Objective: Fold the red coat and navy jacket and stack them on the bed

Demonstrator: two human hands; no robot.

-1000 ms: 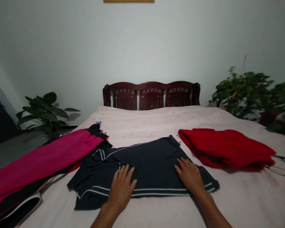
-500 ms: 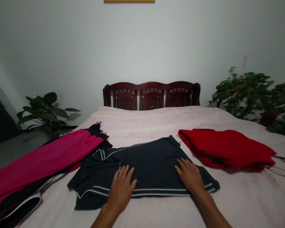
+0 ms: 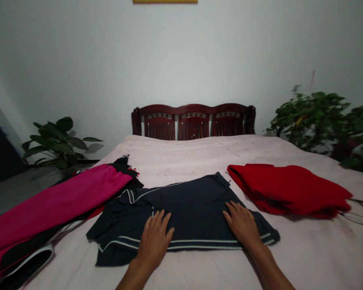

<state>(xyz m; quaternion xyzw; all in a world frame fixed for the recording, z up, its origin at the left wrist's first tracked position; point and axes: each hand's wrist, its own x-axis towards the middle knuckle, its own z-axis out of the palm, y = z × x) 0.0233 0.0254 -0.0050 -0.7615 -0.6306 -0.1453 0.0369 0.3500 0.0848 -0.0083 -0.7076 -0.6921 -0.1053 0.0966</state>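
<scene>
Dark navy trousers with white piping lie folded lengthwise across the bed, the wider waist part to the left and the leg end to the right. My left hand rests flat on the near left part, just below a short white mark in the cloth. Over the right part of the trousers, my right hand also lies flat, fingers stretched out. Neither hand grips the cloth. Both palms are hidden from view.
A folded red garment lies to the right, with eyeglasses beside it. Pink and black clothes are heaped on the left of the pink bedsheet. Beyond stand a wooden headboard, a left plant and right plants.
</scene>
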